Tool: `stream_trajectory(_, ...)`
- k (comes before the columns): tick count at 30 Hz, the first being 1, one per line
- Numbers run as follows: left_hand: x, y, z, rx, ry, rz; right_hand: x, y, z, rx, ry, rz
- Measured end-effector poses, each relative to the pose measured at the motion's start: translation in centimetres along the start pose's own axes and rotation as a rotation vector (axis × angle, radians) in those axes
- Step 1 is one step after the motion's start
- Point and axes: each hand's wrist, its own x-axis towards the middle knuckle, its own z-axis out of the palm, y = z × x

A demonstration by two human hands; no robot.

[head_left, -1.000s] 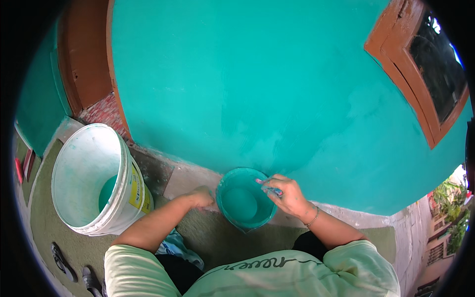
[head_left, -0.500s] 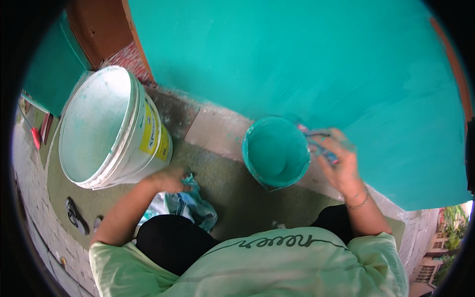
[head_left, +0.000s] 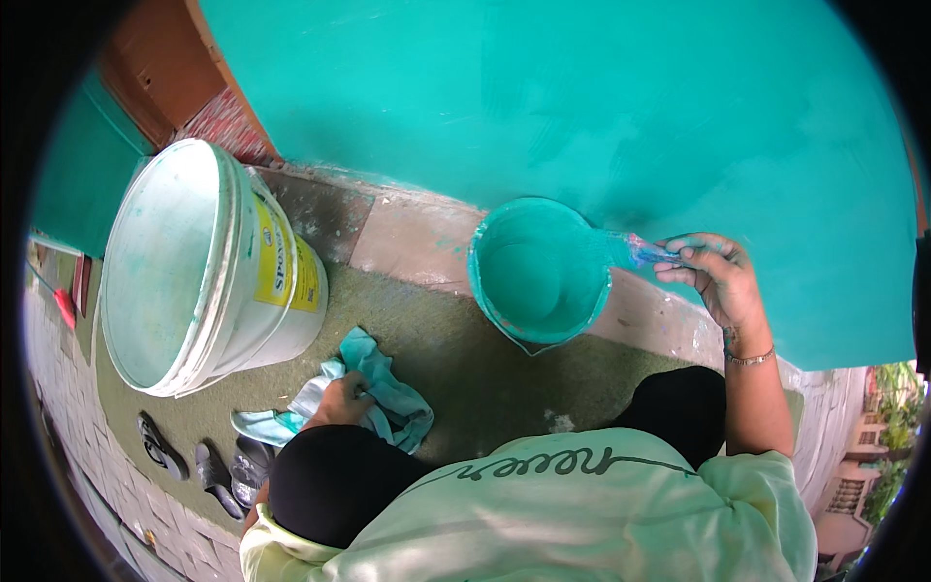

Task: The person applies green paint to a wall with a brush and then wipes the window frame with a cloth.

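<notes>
Against half a second ago, the right hand (head_left: 715, 274) is farther out to the right of the pail (head_left: 488, 254), the brush (head_left: 642, 252) now shows more of its length to me, and the left hand (head_left: 339, 398) sits deeper in the rag (head_left: 396, 396).

The brush is at the pail's right rim, bristles toward the pail, handle pointing away; whether the bristles touch the rim I cannot tell. I judge it light, stiff in the handle, springy in the bristles and probably slick where smeared, so I would hold the handle close behind the bristles. The right hand pinches the handle between thumb and fingers, so the brush lies between that hand and the pail.

The pail, holding teal paint (head_left: 543, 281), should be heavier and apt to slosh; I would steady it by the rim. The rag lies left of the pail, farther out from the wall (head_left: 679, 126); I expect it limp, light and easy to grab anywhere. The left hand is curled on it, but I cannot tell whether the fingers clench the cloth or only rest there.

Farther left of the pail stand the white bucket (head_left: 254, 341) and, beyond the rag, sandals (head_left: 160, 448).
</notes>
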Motion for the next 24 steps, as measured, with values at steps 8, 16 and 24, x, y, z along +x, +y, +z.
stream_trajectory(8, -0.9, 6.6, -8.5, -0.919, -0.163, -0.068, -0.6, 3.7, -5.6, 0.272, -0.146, 0.109)
stream_trajectory(16, -2.3, 13.0, -13.7, -1.084, 0.128, 0.062, 0.8, 7.1, -9.3, 0.121, -0.270, 0.291)
stream_trajectory(24, -1.7, 18.6, -16.1, -0.904, 0.253, 0.076, 2.9, 8.7, -8.5, -0.001, -0.334, 0.304)
